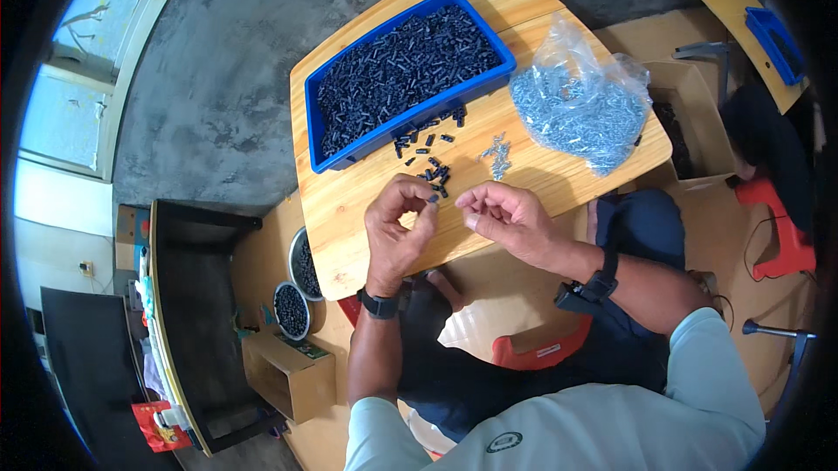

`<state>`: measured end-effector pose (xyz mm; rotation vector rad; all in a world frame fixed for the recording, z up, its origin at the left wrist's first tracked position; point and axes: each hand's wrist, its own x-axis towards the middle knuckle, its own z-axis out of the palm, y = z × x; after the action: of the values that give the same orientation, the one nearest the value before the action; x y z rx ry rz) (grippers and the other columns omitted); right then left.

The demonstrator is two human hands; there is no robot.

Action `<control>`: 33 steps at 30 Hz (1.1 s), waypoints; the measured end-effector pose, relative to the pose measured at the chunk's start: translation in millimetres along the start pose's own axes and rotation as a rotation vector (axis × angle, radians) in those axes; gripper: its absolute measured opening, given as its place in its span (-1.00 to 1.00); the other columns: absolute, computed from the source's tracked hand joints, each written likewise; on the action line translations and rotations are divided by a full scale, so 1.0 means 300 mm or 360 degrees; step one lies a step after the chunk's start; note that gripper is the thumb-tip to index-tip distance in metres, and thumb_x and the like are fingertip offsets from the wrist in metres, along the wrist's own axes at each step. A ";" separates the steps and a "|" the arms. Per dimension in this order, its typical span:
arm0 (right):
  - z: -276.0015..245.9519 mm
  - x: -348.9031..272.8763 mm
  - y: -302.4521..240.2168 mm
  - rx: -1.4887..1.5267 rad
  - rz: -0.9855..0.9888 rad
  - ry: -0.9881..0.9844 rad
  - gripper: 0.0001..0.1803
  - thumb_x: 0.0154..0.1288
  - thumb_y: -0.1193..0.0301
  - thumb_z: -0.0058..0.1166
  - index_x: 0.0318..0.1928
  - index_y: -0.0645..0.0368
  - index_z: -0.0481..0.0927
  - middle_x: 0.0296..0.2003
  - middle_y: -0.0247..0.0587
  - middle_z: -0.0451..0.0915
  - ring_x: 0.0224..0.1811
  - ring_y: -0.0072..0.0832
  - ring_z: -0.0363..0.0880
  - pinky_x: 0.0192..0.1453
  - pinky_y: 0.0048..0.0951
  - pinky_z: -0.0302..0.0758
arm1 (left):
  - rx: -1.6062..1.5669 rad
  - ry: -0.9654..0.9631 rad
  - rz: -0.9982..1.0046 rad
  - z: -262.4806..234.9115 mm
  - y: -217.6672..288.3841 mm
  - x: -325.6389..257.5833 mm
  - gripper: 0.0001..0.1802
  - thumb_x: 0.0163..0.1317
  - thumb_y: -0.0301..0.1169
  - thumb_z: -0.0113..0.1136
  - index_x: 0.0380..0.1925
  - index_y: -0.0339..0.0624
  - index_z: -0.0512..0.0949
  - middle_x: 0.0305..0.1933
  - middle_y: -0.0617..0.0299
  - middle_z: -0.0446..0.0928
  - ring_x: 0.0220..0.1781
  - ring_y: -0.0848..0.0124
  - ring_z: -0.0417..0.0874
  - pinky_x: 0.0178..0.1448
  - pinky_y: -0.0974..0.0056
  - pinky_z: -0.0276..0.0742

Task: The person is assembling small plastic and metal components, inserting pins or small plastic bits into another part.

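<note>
My left hand [397,231] is over the near edge of the wooden table [349,244], thumb and forefinger pinching a small black plastic piece [432,199]. Just to its right, my right hand [515,225] has its fingertips drawn together, pointing at the left hand; whatever they hold is too small to make out. Loose black pieces [439,176] lie beyond my left hand. A little pile of silvery metal parts, apparently screws [498,157], sits beyond my right hand. Behind them stands a blue bin [410,115] heaped with more black pieces.
A clear plastic bag [576,109] of silvery parts rests on the table's right. Left of the table, two round containers [291,310] of black pieces stand near a cardboard box [297,379]. Another open box [690,122] and a red stool [768,226] are at right, beside another person's dark clothing.
</note>
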<state>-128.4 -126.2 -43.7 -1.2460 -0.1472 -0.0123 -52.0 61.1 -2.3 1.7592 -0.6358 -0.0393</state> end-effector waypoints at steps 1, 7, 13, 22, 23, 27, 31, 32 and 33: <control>0.004 0.004 -0.001 -0.0003 -0.0003 0.0011 -0.75 0.44 0.46 0.16 0.05 0.29 0.58 -0.29 -0.50 0.56 -0.32 -0.84 0.43 -0.22 -0.68 0.46 | -0.0003 -0.0011 0.0075 0.022 0.007 -0.002 -0.87 0.12 -0.67 0.24 -0.31 -0.30 0.56 -0.24 0.21 0.57 -0.32 0.54 0.60 -0.20 0.43 0.54; -0.013 0.001 -0.012 0.0039 -0.0090 0.0152 -0.72 0.36 0.45 0.27 0.03 0.31 0.67 -0.29 -0.42 0.68 -0.32 -0.79 0.52 -0.22 -0.67 0.49 | 0.0140 -0.0066 0.0283 0.106 0.012 -0.021 -0.84 0.10 -0.66 0.28 -0.31 -0.29 0.55 -0.24 0.18 0.57 -0.33 0.53 0.57 -0.24 0.42 0.52; -0.052 -0.002 -0.024 -0.0030 -0.0101 0.0231 -0.72 0.40 0.41 0.23 0.03 0.33 0.69 -0.36 -0.41 0.66 -0.37 -0.79 0.51 -0.30 -0.67 0.47 | 0.0269 0.0010 0.0388 0.159 0.031 -0.011 -0.84 0.11 -0.67 0.33 -0.32 -0.30 0.56 -0.24 0.18 0.57 -0.34 0.53 0.55 -0.23 0.43 0.49; -0.086 -0.008 -0.033 0.0165 0.0115 0.0165 -0.74 0.47 0.31 0.16 -0.05 0.27 0.69 -0.45 -0.47 0.56 -0.44 -0.78 0.44 -0.41 -0.69 0.38 | 0.0226 0.0102 0.0368 0.180 0.035 -0.012 -0.86 0.16 -0.66 0.36 -0.27 -0.35 0.65 -0.24 0.13 0.61 -0.31 0.47 0.59 -0.23 0.41 0.52; -0.086 -0.010 -0.043 0.0159 0.0113 0.0165 -0.74 0.47 0.31 0.16 -0.05 0.27 0.69 -0.45 -0.47 0.56 -0.44 -0.78 0.44 -0.41 -0.69 0.38 | 0.0241 0.0102 0.0376 0.181 0.040 -0.012 -0.87 0.15 -0.66 0.36 -0.28 -0.35 0.66 -0.25 0.11 0.62 -0.32 0.46 0.60 -0.24 0.40 0.54; -0.099 -0.017 -0.057 0.0093 0.0185 0.0093 -0.76 0.48 0.32 0.14 -0.11 0.25 0.70 -0.45 -0.47 0.57 -0.43 -0.78 0.45 -0.39 -0.68 0.38 | 0.0559 0.0061 0.0658 0.181 0.032 -0.006 -0.79 0.11 -0.66 0.37 -0.22 -0.32 0.65 -0.24 0.06 0.63 -0.36 0.34 0.67 -0.30 0.37 0.58; -0.126 -0.026 -0.085 0.0035 0.0279 -0.0082 -0.77 0.48 0.33 0.14 -0.16 0.25 0.71 -0.44 -0.49 0.59 -0.41 -0.81 0.44 -0.38 -0.68 0.37 | 0.0711 -0.0039 0.0801 0.187 0.063 -0.020 -0.74 0.05 -0.62 0.41 -0.21 -0.31 0.64 -0.27 0.05 0.63 -0.41 0.30 0.67 -0.35 0.33 0.59; -0.132 -0.030 -0.087 0.0035 0.0279 -0.0083 -0.77 0.48 0.33 0.14 -0.16 0.25 0.71 -0.44 -0.49 0.59 -0.41 -0.81 0.44 -0.38 -0.68 0.37 | 0.0682 -0.0095 0.0760 0.187 0.069 -0.027 -0.72 0.04 -0.59 0.41 -0.20 -0.33 0.63 -0.28 0.03 0.63 -0.42 0.31 0.66 -0.35 0.33 0.58; -0.138 -0.034 -0.089 -0.0038 0.0298 -0.0108 -0.78 0.48 0.34 0.14 -0.18 0.24 0.71 -0.44 -0.50 0.59 -0.41 -0.82 0.43 -0.38 -0.68 0.36 | 0.0667 -0.0119 0.0751 0.189 0.066 -0.030 -0.71 0.02 -0.57 0.43 -0.21 -0.33 0.62 -0.29 0.04 0.63 -0.44 0.32 0.67 -0.38 0.31 0.59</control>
<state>-136.4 -174.7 -32.7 -1.2806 -0.0890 0.1905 -87.4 11.8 -3.8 1.9645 -1.1648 0.3799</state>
